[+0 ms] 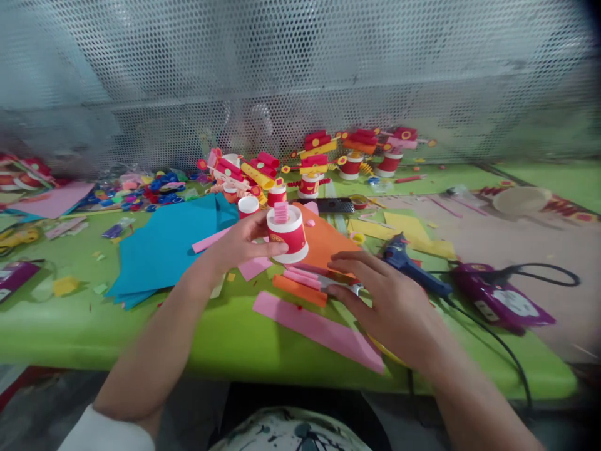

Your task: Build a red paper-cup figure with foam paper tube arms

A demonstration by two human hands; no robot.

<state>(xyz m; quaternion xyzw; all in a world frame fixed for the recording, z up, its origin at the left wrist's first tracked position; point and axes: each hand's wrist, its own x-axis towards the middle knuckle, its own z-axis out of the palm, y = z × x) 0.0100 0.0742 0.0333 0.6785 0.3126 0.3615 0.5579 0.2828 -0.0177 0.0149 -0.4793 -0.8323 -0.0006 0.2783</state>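
Observation:
Near the middle of the table my left hand [241,241] is closed round an upside-down paper cup [295,243], white with a red band and yellow marks. On the cup's upturned base stands a small stack of pleated pink paper [281,213]. My right hand [394,300] has its fingers apart, over a pink paper roll [300,277] and an orange paper roll [300,292]. A shiny metallic item, partly hidden, lies under those fingers. A long pink paper strip [319,329] lies just in front.
Right of my hand lies a blue glue gun [416,269] with its cord, beside a purple box [500,297]. Blue paper sheets [164,244] and orange paper [323,235] spread around the cup. Decorated cups [310,185], a phone [331,205] and colourful bottle caps [154,188] sit behind.

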